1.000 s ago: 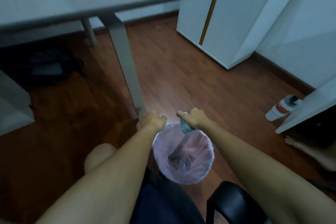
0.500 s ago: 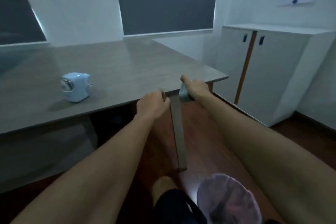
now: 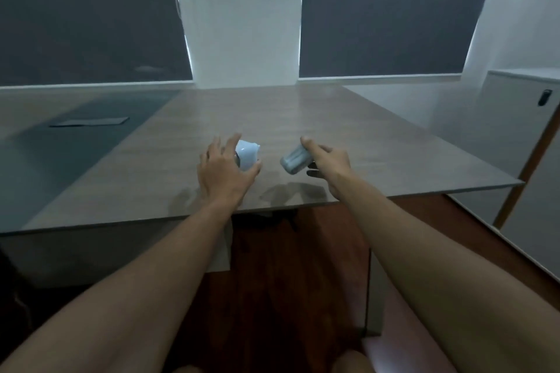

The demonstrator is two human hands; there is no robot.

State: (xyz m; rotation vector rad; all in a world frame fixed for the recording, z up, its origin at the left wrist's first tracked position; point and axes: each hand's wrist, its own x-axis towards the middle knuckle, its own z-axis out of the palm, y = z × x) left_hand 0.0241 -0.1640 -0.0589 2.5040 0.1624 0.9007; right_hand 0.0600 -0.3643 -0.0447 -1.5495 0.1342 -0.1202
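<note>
Fingers, left [image 3: 235, 142]: spread apart and fairly straight. Your left hand [image 3: 222, 172] arches over the pale blue device [image 3: 247, 154] with the thumb at its near side; you cannot tell if they touch.
Fingers, right: your right hand [image 3: 328, 163] pinches the grey ribbed cup [image 3: 293, 160] between thumb and fingers, tipped sideways over the table [image 3: 363, 145].
Device: on the table near its front edge, just left of the cup and apart from it.
Around: dark flat panel [image 3: 89, 121] far left on the table; white cabinet [image 3: 515, 145] with black handle [image 3: 544, 97] at right; dark blinds [image 3: 385, 9] behind.
In the way: your left hand covers part of the device.
Writing: too blurred to read on either piece.
</note>
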